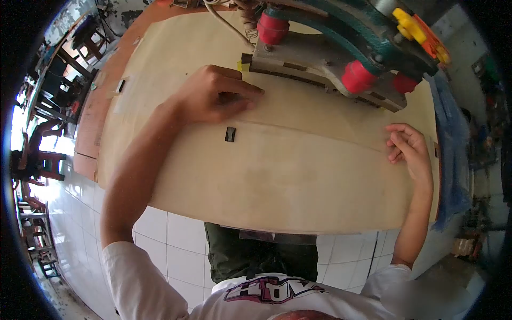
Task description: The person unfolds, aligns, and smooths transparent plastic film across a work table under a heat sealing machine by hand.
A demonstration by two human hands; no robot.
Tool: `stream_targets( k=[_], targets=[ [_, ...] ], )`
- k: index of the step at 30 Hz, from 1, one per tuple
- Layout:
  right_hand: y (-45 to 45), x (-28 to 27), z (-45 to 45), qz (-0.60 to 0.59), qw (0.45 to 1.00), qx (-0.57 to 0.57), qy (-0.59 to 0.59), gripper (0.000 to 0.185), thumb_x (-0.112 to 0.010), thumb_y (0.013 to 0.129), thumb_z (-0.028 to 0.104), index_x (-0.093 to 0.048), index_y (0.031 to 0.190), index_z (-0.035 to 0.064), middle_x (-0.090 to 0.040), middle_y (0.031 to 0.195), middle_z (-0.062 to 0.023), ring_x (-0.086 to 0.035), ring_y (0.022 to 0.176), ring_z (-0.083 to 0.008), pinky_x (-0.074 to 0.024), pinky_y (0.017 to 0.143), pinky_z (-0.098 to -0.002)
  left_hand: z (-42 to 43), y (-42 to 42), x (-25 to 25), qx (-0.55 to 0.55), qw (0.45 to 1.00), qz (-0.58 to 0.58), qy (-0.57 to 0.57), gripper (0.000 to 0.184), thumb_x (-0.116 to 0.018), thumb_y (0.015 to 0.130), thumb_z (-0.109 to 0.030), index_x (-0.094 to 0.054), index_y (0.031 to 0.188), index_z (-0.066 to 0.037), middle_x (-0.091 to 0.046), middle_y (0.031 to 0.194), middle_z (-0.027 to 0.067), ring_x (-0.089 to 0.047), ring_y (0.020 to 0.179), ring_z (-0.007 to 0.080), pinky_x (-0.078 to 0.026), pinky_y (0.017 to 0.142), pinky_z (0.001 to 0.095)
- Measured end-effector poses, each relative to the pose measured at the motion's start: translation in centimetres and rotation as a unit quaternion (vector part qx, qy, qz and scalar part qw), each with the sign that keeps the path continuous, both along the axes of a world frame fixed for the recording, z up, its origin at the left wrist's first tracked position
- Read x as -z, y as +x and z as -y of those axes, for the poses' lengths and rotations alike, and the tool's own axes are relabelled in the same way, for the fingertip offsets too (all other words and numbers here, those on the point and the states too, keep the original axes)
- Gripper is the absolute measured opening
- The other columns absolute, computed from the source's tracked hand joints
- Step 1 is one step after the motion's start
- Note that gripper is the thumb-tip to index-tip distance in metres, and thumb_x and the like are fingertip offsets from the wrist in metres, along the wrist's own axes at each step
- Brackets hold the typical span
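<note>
Left hand (221,96) curls beside the machine (325,60), at its left end; right hand (409,146) half-curls off its right end. Can't tell if either grips anything! A small black piece (230,134) lies in front of the machine.

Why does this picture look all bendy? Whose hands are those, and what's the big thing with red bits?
The camera sits on someone's head, looking down, and the view looks curved. The left hand and right hand are that person's own bare hands, no robot. The big thing is a machine with red knobs; I can't tell what it does. On the pale tabletop lies a small black piece, near the left hand. I can't tell whether either hand holds anything.
</note>
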State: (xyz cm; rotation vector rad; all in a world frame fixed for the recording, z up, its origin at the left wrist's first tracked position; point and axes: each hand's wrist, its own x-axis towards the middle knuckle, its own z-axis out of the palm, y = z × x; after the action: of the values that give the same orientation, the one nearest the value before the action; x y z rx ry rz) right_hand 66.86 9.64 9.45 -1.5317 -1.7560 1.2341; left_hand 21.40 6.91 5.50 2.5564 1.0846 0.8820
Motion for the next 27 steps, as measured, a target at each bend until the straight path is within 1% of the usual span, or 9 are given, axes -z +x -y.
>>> stream_targets(
  k=[1, 2, 4, 8, 10, 14, 19, 22, 27],
  targets=[
    [-0.1, 0.0, 0.1, -0.003, 1.0, 0.003, 0.01, 0.025, -0.064, 0.094, 0.023, -0.065, 0.111, 0.0044, -0.064, 0.082, -0.0042, -0.057, 0.054, -0.006, -0.0465, 0.045, -0.0203, 0.0, -0.1, 0.0, 0.01, 1.0, 0.013, -0.001, 0.021, -0.07, 0.085, -0.017, -0.075, 0.102, -0.005, -0.061, 0.069, 0.013, -0.06, 0.064, 0.0289, -0.047, 0.059, 0.0407],
    [-0.4, 0.1, 0.3, 0.0, 1.0, 0.002, 0.009, 0.025, -0.064, 0.094, 0.023, -0.065, 0.111, 0.0044, -0.064, 0.082, -0.0042, -0.057, 0.054, -0.006, -0.0465, 0.045, -0.0203, -0.1, -0.3, 0.1, 0.009, 1.0, 0.016, -0.002, 0.021, -0.07, 0.085, -0.017, -0.075, 0.102, -0.005, -0.061, 0.069, 0.013, -0.06, 0.064, 0.0289, -0.047, 0.059, 0.0407],
    [-1.1, 0.2, 0.8, 0.014, 0.999, 0.015, 0.048, 0.025, -0.064, 0.094, 0.023, -0.065, 0.11, 0.0035, -0.065, 0.083, -0.0039, -0.055, 0.051, -0.0054, -0.0446, 0.043, -0.0208, -0.1, -0.3, 0.2, 0.017, 1.0, -0.013, 0.008, 0.023, -0.071, 0.084, -0.019, -0.075, 0.102, -0.005, -0.061, 0.07, 0.0132, -0.059, 0.064, 0.0288, -0.047, 0.059, 0.0405],
    [-2.9, 0.7, 2.2, 0.024, 0.997, 0.023, 0.073, 0.025, -0.065, 0.094, 0.022, -0.066, 0.11, 0.0025, -0.067, 0.086, -0.0049, -0.052, 0.047, -0.0057, -0.043, 0.041, -0.0211, 0.2, -0.1, 0.1, 0.011, 1.0, -0.014, 0.003, 0.024, -0.072, 0.084, -0.021, -0.075, 0.103, -0.005, -0.061, 0.07, 0.0134, -0.059, 0.065, 0.0284, -0.046, 0.059, 0.0402],
    [-3.5, 1.2, 2.5, 0.038, 0.991, 0.046, 0.118, 0.026, -0.066, 0.093, 0.021, -0.066, 0.111, 0.002, -0.069, 0.09, -0.0066, -0.049, 0.044, -0.0052, -0.0405, 0.039, -0.0207, 0.3, -0.1, -0.1, -0.008, 0.999, -0.051, -0.008, 0.024, -0.072, 0.084, -0.021, -0.075, 0.103, -0.006, -0.061, 0.07, 0.0132, -0.059, 0.065, 0.0281, -0.046, 0.059, 0.0403],
    [-3.8, 1.6, 2.6, 0.036, 0.989, 0.063, 0.128, 0.028, -0.067, 0.092, 0.02, -0.067, 0.113, 0.0015, -0.07, 0.095, -0.0086, -0.048, 0.044, -0.0041, -0.0373, 0.038, -0.0202, 0.4, 0.0, -0.2, -0.011, 0.998, -0.054, -0.003, 0.024, -0.072, 0.084, -0.022, -0.075, 0.103, -0.006, -0.062, 0.07, 0.0131, -0.06, 0.065, 0.0279, -0.046, 0.059, 0.0405],
    [-4.1, 1.7, 2.9, 0.025, 0.984, 0.091, 0.15, 0.027, -0.066, 0.093, 0.019, -0.067, 0.113, 0.0005, -0.071, 0.101, -0.0101, -0.044, 0.043, -0.0017, -0.0335, 0.037, -0.0188, -0.1, -0.2, 0.6, 0.011, 0.999, -0.028, 0.01, 0.023, -0.073, 0.084, -0.021, -0.075, 0.103, -0.007, -0.063, 0.071, 0.0132, -0.06, 0.065, 0.0275, -0.046, 0.059, 0.0407],
    [-3.8, 2.0, 2.7, 0.002, 0.984, 0.1, 0.147, 0.027, -0.066, 0.094, 0.019, -0.067, 0.113, -0.0002, -0.071, 0.101, -0.0101, -0.042, 0.042, -0.0013, -0.0327, 0.037, -0.0187, 0.0, -0.3, 0.5, -0.006, 0.999, -0.042, 0.006, 0.023, -0.073, 0.084, -0.02, -0.075, 0.103, -0.007, -0.062, 0.07, 0.0128, -0.059, 0.064, 0.0273, -0.046, 0.058, 0.0411],
    [-3.9, 2.2, 2.5, -0.002, 0.985, 0.097, 0.144, 0.028, -0.065, 0.094, 0.019, -0.067, 0.113, -0.0009, -0.072, 0.1, -0.0104, -0.04, 0.042, -0.0008, -0.0318, 0.036, -0.0188, 0.3, -0.2, 0.3, 0.0, 1.0, -0.03, 0.006, 0.023, -0.072, 0.085, -0.021, -0.075, 0.104, -0.008, -0.061, 0.068, 0.0122, -0.058, 0.063, 0.0271, -0.045, 0.058, 0.0419]
  ],
)
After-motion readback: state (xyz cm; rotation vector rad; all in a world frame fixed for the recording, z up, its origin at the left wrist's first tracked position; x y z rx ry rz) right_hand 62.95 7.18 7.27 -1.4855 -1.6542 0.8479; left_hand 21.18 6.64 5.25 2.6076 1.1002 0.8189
